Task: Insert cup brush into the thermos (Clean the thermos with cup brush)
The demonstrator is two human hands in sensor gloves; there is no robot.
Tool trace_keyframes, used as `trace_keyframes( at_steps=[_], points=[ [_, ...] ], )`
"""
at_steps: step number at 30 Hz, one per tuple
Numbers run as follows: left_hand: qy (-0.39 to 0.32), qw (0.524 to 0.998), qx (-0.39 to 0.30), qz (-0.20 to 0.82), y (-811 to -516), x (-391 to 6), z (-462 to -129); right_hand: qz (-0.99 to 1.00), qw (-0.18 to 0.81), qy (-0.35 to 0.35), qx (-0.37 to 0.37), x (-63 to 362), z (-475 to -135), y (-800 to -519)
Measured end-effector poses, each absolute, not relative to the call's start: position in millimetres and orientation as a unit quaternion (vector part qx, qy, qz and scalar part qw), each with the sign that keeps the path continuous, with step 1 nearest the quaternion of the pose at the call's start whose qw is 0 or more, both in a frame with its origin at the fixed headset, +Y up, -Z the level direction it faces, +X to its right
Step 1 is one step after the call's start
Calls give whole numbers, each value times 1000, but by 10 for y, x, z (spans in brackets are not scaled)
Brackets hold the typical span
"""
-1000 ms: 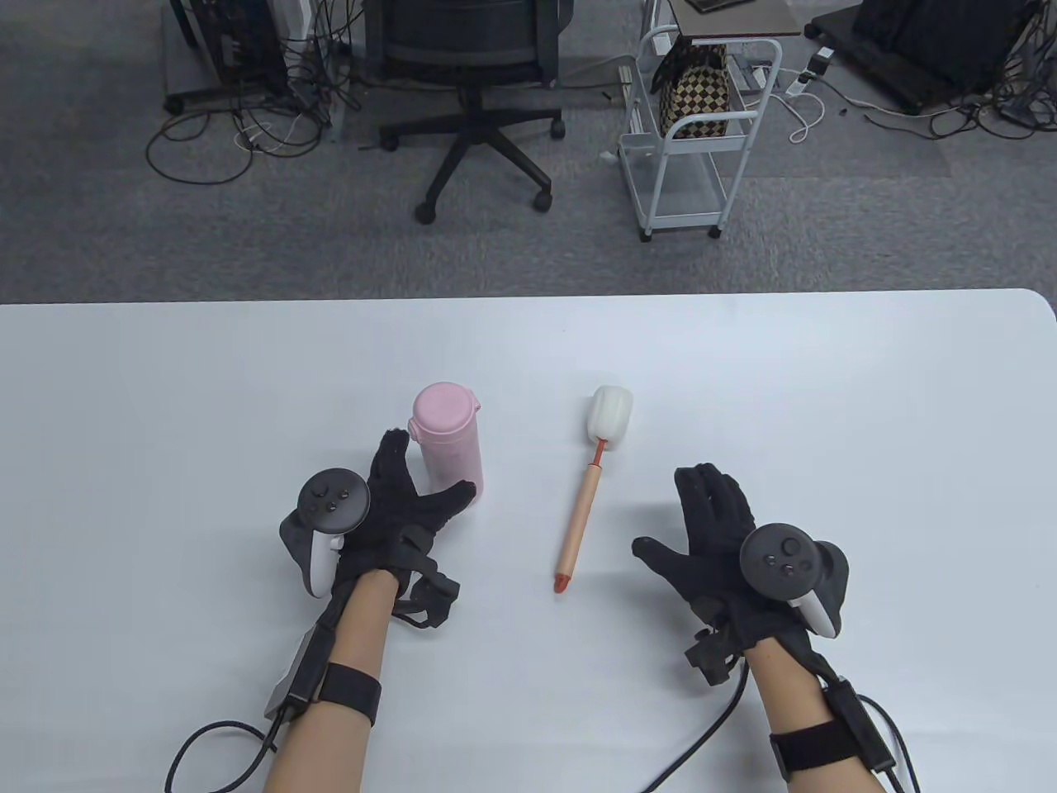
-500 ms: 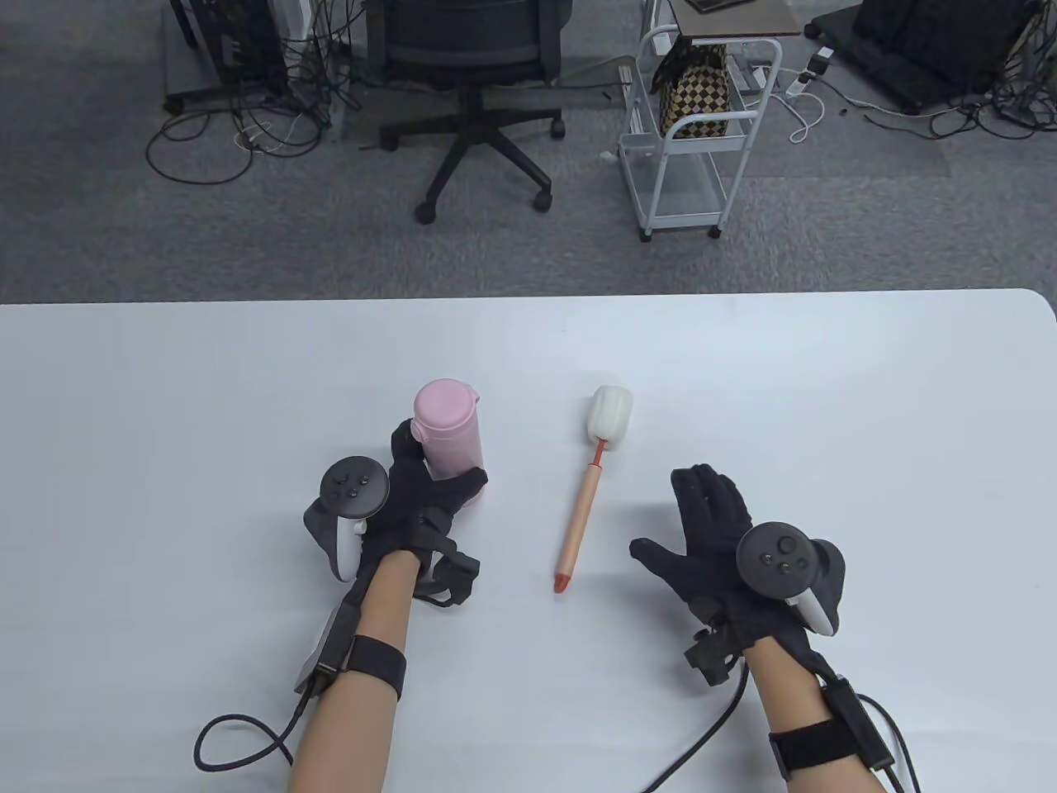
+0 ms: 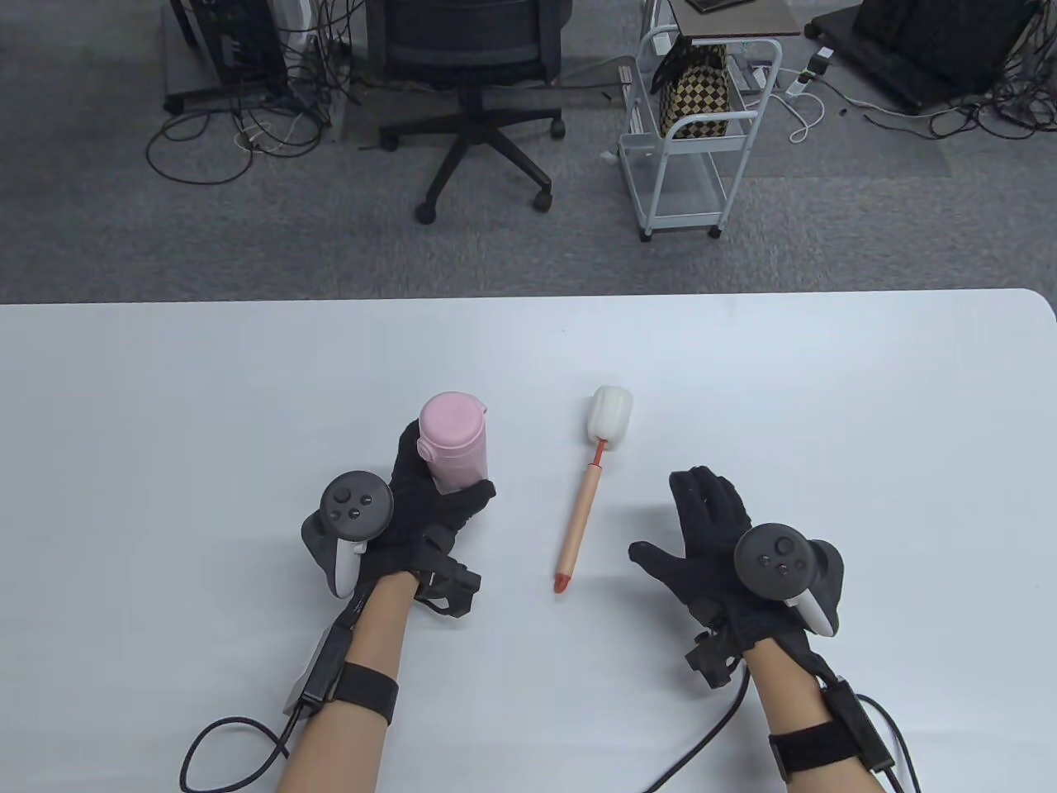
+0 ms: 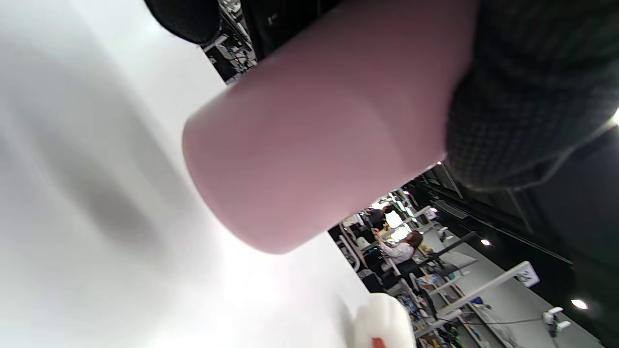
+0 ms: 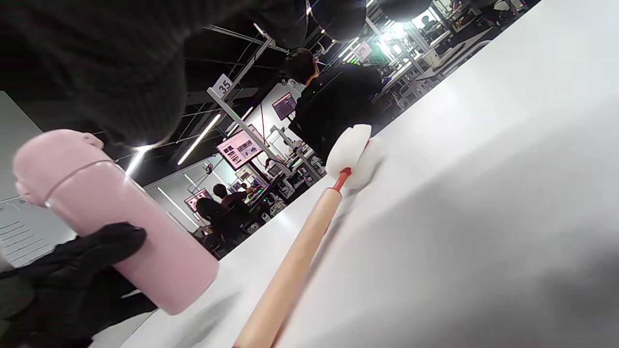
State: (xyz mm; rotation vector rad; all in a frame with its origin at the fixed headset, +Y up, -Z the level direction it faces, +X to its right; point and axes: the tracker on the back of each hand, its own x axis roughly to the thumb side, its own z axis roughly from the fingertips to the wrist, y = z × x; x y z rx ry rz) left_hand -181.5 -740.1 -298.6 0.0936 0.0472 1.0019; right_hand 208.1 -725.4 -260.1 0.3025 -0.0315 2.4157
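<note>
Left hand (image 3: 421, 504) clamped round pink cylindrical lidded thermos (image 3: 452, 439); smooth, likely slippery. Right hand (image 3: 710, 537) relaxed, empty. I judge tan wooden-handled white-sponge cup brush (image 3: 588, 496) light; grip mid-handle.

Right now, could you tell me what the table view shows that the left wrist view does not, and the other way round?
Only the table view shows the right hand open and apart from the cup brush, the brush's whole handle, the thermos with its lid on, and the left hand wrapped round it. Only the left wrist view shows the thermos's bottom end lifted clear of the table. Both show the pink thermos held by the left hand and the brush's white head lying on the table.
</note>
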Motion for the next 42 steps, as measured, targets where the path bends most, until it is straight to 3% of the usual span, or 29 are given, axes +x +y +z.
trace_keyframes(
  at_steps=[9, 16, 23, 31, 42],
  points=[
    [-24, 876, 77, 475, -7165, -1777, -2507, 935, 333, -11, 123, 2039, -2581, -7261],
    [-36, 885, 84, 456, -7158, -1732, -2413, 934, 326, -28, 144, 1948, -2524, -7190],
    [-67, 902, 73, 421, -7138, -1592, -2399, 913, 366, -66, 170, 1762, -2461, -6784],
    [-84, 939, 71, 327, -7180, -1576, -2387, 916, 352, -41, 188, 1340, -2446, -6435],
    [-130, 966, 98, 201, -7148, -1384, -2315, 904, 389, 25, 175, 1152, -2427, -6614]
  ],
)
